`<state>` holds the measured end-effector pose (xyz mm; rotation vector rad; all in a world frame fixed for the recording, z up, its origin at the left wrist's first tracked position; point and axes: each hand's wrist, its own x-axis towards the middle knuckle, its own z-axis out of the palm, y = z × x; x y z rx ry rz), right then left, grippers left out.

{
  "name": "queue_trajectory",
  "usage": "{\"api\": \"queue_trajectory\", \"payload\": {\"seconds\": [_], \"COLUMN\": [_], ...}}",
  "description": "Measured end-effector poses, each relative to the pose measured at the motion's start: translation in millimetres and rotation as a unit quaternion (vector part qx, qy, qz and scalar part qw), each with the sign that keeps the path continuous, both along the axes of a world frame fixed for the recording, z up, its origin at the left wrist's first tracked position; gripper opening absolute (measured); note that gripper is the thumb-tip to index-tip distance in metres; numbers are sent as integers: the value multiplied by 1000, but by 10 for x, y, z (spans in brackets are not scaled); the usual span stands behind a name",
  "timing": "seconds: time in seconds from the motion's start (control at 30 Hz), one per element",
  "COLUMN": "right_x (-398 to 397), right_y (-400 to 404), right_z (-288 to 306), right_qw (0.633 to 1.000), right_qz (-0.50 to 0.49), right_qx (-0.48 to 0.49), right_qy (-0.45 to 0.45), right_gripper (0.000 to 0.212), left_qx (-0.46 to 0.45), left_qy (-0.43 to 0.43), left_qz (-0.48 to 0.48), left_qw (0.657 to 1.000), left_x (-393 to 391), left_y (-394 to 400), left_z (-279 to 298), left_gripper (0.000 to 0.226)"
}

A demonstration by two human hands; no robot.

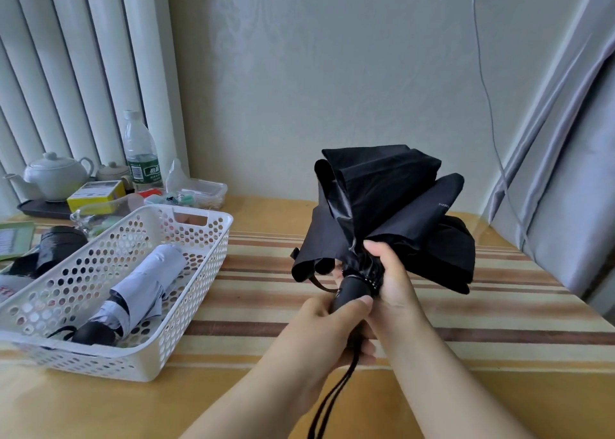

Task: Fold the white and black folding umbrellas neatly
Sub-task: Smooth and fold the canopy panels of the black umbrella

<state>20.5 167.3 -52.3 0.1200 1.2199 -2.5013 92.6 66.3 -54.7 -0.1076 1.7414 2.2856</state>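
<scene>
Two hands hold a black umbrella [386, 212] above the tabletop [499, 322], canopy loose. Left hand [327, 330] grips its handle; right hand [391, 282] pinches the gathered fabric. At nine o'clock, a white umbrella [143, 285] lies folded in a basket [186, 309].

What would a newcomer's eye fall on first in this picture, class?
First, the black umbrella, its cloth loose and billowing above the striped table, held by both hands: the left hand grips the handle, the right hand gathers the cloth at its base. Next, at left, the white basket holding a rolled white umbrella.
</scene>
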Motion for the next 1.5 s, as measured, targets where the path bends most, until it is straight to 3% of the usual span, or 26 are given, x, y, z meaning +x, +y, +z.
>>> {"api": "queue_trajectory", "payload": {"seconds": [0.13, 0.4, 0.57, 0.7, 0.83, 0.9, 0.93, 1.0, 1.07, 1.1, 1.13, 1.17, 1.27, 1.3, 1.4, 1.5], "right_x": [-50, -56, -82, -67, -106, -105, -81, 13, 72, 56, 45, -15, -27, -17, -2, 56], "right_y": [16, -24, -71, -80, -134, -103, -72, -11, 14, 33, -4, 3, 54, 70, 71, -15], "right_z": [106, 85, -38, -155, -209, -188, -171, -167, -183, -222, -215, -267, -182, -148, -119, -149], "right_qw": [998, 996, 984, 953, 898, 824, 778, 732, 689, 661, 635, 628, 590, 584, 585, 561], "right_qz": [8, -5, -88, -102, -98, -87, -88, -80, -100, -79, -58, -75, -131, -121, -109, -114], "right_qx": [57, 86, 157, 283, 426, 549, 603, 633, 668, 690, 717, 728, 757, 763, 756, 752], "right_qy": [-3, -13, -9, 24, 47, 114, 150, 240, 264, 286, 282, 264, 250, 250, 273, 328], "right_gripper": [24, 11, 5, 13, 14, 17, 19, 21, 12, 24, 44, 63, 91, 96, 100, 100], "left_qx": [-177, -257, -280, -131, -280, -340, -371, -427, -502, -546, -580, -600, -577, -536, -413, -157], "left_qy": [85, 105, 68, 20, 226, 377, 452, 587, 629, 602, 549, 476, 247, 199, 142, 67], "left_qz": [34, 27, -32, 151, 288, 252, 222, 154, 131, 156, 193, 225, 197, 162, 114, 100], "left_qw": [980, 960, 957, 980, 888, 824, 780, 670, 579, 562, 571, 602, 753, 804, 892, 980], "left_x": [-33, -80, -136, -237, -215, -184, -166, -163, -236, -292, -352, -392, -467, -483, -545, -609], "left_y": [-25, -18, -130, -206, -129, -89, -65, -23, -4, -10, -40, -83, -229, -265, -263, -189], "left_z": [-20, -128, -242, -194, -196, -208, -210, -205, -166, -153, -144, -125, -99, -123, -157, -10], "left_gripper": [16, 18, 23, 24, 25, 15, 11, 16, 27, 30, 30, 31, 47, 47, 45, 40]}}
